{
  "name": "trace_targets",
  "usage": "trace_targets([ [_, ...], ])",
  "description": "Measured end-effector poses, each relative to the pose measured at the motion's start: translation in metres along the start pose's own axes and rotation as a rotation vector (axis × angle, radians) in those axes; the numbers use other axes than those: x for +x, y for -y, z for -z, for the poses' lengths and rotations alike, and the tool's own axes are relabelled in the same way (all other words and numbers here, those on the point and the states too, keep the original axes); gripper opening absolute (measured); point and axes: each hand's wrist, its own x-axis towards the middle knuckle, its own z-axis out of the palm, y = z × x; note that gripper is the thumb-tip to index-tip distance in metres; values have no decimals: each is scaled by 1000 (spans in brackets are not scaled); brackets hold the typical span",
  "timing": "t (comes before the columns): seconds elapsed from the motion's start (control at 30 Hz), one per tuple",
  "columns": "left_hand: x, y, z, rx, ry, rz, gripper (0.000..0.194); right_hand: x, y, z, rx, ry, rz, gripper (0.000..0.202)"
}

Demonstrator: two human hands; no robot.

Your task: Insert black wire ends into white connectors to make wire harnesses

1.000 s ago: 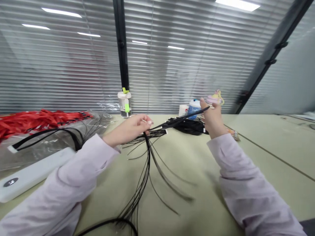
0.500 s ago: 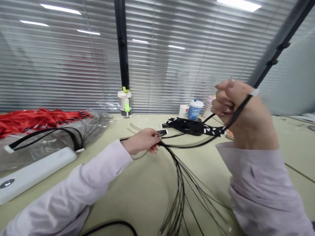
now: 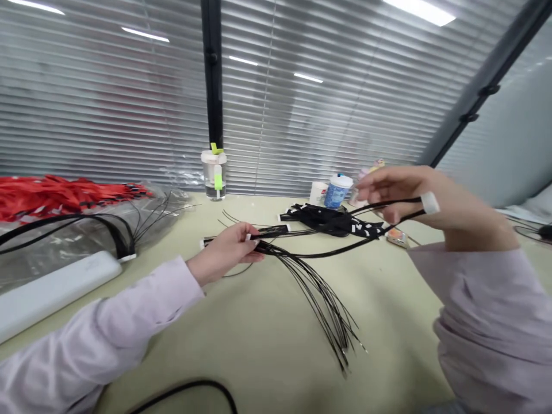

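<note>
My left hand [image 3: 235, 248] pinches a bundle of thin black cables [image 3: 297, 261] between thumb and fingers, over the table. The loose cable ends fan out to the lower right, with small tips showing. A thicker black cable loop runs from this bundle to a white connector [image 3: 430, 202], which hangs in front of my right wrist. My right hand [image 3: 394, 187] is raised, its fingers loosely stretched and apart from the thumb, with the cable loop crossing the palm. Behind the bundle lies a heap of black cables with white ends [image 3: 330, 219].
At the left, red ribbon-like strips [image 3: 56, 195] lie on clear plastic bags [image 3: 26, 261], beside another black cable [image 3: 114, 230] and a long white case [image 3: 64, 293]. A lidded cup [image 3: 214, 175], a blue tub [image 3: 338, 191] and a white cup [image 3: 318, 194] stand by the blinds.
My right hand has gone from a closed fist to loosened fingers and dropped slightly. My left hand has shifted left with the bundle, and the hanging cable ends have swung up and right.
</note>
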Motion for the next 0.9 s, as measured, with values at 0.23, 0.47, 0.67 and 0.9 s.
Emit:
trace_targets([
  [0.23, -16, 17, 3, -71, -62, -89, 20, -8, -15, -23, 170, -162, 78, 13],
  [0.47, -27, 25, 2, -184, -19, -47, 24, 0, -28, -53, 417, -364, 194, 7],
  [0.67, -27, 29, 2, 161, -154, -23, 31, 12, -18, -89, 441, -235, 127, 17],
  [0.9, -26, 46, 4, 634, -196, -126, 43, 21, -31, -136, 144, 77, -67, 32],
])
